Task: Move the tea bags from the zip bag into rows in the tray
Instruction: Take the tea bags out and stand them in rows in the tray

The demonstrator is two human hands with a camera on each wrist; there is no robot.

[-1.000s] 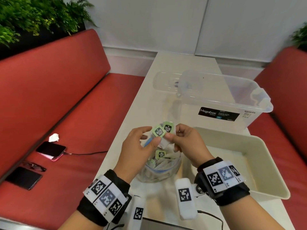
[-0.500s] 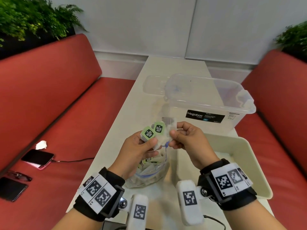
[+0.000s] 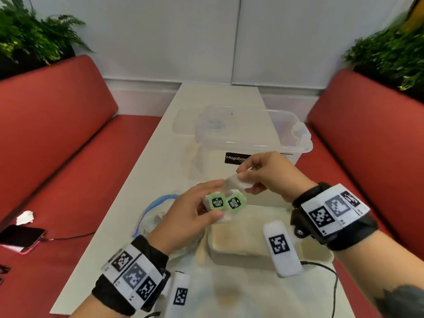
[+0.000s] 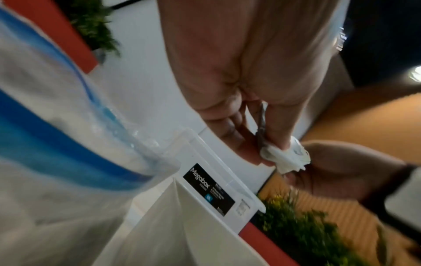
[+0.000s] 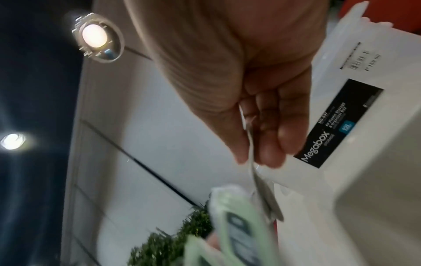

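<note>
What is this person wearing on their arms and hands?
Both hands, the left hand and right hand, are bare, with no gloves or sleeves. Each wrist carries a black strap covered by white panels printed with black square code markers. A white block with one more marker juts from each strap, and a thin black cable trails nearby.

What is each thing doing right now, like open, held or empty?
Left hand: holds two green-tagged tea bags.
Right hand: fingers pinch a white tea bag.
Zip bag: open, on the table.
Tray: no tea bags seen inside.
Clear box: lid off.
Phone: screen dark, cable attached.
</note>
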